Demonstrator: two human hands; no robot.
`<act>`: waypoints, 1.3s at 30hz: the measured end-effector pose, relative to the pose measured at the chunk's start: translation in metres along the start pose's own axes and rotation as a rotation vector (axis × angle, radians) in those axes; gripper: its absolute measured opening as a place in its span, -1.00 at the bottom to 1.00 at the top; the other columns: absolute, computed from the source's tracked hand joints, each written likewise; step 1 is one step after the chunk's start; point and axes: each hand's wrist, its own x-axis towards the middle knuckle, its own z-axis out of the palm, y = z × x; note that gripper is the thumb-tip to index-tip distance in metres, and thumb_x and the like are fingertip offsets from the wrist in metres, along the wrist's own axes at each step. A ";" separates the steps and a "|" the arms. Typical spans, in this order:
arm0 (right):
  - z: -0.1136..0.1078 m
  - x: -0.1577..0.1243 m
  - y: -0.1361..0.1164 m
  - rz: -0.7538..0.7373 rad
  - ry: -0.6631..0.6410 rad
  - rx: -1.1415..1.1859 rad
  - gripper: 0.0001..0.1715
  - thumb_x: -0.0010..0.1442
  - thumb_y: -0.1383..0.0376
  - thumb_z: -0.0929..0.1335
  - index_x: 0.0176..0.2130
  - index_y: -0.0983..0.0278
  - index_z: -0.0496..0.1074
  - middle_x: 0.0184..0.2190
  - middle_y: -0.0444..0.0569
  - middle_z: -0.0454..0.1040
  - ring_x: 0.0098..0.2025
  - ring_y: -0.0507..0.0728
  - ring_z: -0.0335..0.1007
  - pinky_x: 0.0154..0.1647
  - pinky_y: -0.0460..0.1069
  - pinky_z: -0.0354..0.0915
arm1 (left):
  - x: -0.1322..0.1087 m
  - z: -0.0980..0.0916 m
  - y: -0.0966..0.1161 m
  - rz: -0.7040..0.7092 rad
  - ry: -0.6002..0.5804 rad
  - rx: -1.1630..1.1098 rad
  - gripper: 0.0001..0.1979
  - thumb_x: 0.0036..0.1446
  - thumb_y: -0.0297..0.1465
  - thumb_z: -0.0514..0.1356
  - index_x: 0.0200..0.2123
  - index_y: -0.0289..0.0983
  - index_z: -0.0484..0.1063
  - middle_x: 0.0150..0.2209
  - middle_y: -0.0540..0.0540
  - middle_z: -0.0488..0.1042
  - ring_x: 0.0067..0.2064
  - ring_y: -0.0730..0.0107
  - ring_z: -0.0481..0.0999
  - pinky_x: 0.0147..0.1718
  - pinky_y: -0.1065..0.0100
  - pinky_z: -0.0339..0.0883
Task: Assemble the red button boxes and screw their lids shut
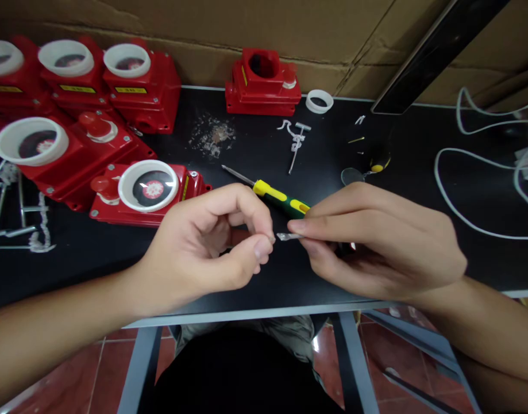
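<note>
My right hand [376, 241] pinches a small whitish, twisted strip [288, 236] between thumb and fingers, its free end pointing left. Just left of that end, my left hand [216, 238] is closed in a pinch, thumb against forefinger; whatever it may hold is too small to make out. Behind both hands, a yellow and green screwdriver [281, 196] lies on the black table [246, 287], part of its handle hidden by my right hand. Close to my left hand lies a red housing [104, 210] with a white ring [148, 185] around its round window.
More red housings [160, 92] crowd the left side. Another red housing [264, 83] and a loose white ring [319, 102] stand at the back. Crumbs [214, 135], a T-shaped metal rod [296, 146], a yellow-black object [379, 163] and a white cable [444, 201] lie about.
</note>
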 end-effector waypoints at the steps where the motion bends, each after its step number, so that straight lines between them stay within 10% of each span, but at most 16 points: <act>1: -0.001 0.001 -0.001 0.000 -0.015 -0.012 -0.69 0.44 0.53 0.51 0.04 0.14 0.67 -0.15 -0.06 0.79 -0.35 0.05 0.69 -0.43 -0.05 0.57 | 0.000 0.000 0.000 -0.004 0.000 0.006 -0.74 0.37 -0.29 0.56 -0.26 -0.18 0.55 -0.36 -0.01 0.60 -0.44 0.37 0.62 -0.44 0.35 0.62; 39: -0.013 -0.014 -0.007 0.051 -0.018 -0.208 -0.89 0.62 0.32 0.46 0.03 0.14 0.67 -0.14 -0.10 0.75 -0.33 0.02 0.61 -0.39 -0.01 0.42 | -0.002 0.007 -0.001 -0.102 0.128 -0.190 -0.79 0.34 -0.25 0.63 -0.22 -0.24 0.79 -0.31 -0.05 0.73 -0.41 0.45 0.65 -0.42 0.44 0.64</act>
